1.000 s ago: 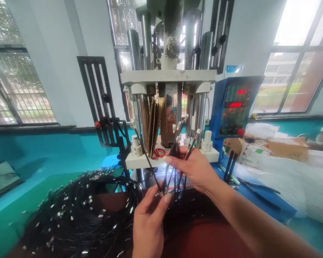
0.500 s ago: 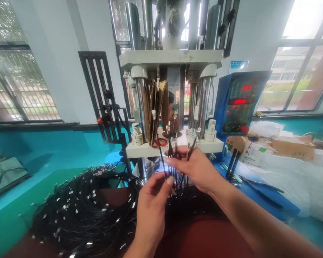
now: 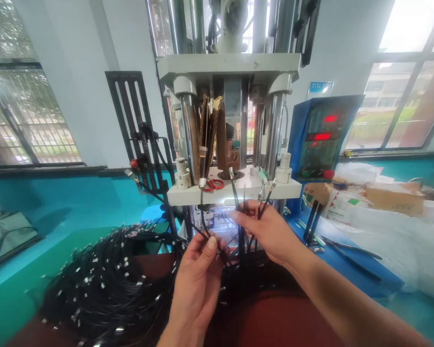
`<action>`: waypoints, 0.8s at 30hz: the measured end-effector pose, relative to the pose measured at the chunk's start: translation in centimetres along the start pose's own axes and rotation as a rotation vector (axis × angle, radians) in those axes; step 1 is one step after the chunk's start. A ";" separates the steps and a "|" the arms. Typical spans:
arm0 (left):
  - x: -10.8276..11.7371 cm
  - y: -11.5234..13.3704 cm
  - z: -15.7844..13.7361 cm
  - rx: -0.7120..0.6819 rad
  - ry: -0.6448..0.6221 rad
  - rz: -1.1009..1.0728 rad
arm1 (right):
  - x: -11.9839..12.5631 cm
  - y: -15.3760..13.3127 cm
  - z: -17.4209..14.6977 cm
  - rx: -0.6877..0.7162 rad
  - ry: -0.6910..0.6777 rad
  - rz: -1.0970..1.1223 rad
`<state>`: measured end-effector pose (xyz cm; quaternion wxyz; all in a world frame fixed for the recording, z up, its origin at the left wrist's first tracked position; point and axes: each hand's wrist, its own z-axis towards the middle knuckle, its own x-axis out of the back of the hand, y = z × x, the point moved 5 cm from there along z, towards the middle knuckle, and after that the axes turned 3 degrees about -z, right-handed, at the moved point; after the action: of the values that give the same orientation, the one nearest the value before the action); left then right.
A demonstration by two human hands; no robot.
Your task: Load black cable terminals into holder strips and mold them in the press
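Note:
My left hand (image 3: 200, 272) pinches thin black cables (image 3: 203, 219) between thumb and fingers; a pale connector tip (image 3: 202, 183) stands up from one of them. To its right, my right hand (image 3: 262, 226) is closed on several more black cables (image 3: 240, 236), whose metal-tipped ends (image 3: 233, 179) stick up above the fingers. Both hands are in front of the lower plate (image 3: 235, 190) of a press. A large coiled heap of black cables (image 3: 104, 284) with shiny ends lies at the lower left.
Folded cardboard (image 3: 211, 137) and red-handled scissors (image 3: 214, 185) rest on the press plate between steel columns (image 3: 275, 135). At right stand a blue control box (image 3: 323, 140) with red digits, tweezers (image 3: 354, 258) on a blue surface, and white plastic bags (image 3: 386, 246).
My left hand has moved left and slightly down, drawing cables away from those in my right hand. The right hand has shifted slightly right. The press appears slightly higher in view.

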<state>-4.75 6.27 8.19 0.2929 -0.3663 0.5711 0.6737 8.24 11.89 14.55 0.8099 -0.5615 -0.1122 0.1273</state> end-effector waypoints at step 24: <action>-0.1 -0.8 -0.2 -0.041 -0.205 0.990 | 0.9 -1.3 0.4 0.141 0.062 0.023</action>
<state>-4.00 6.23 7.79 -0.0141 0.0109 0.6314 0.7753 9.06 12.06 15.97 0.8489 -0.5081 -0.0716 0.1267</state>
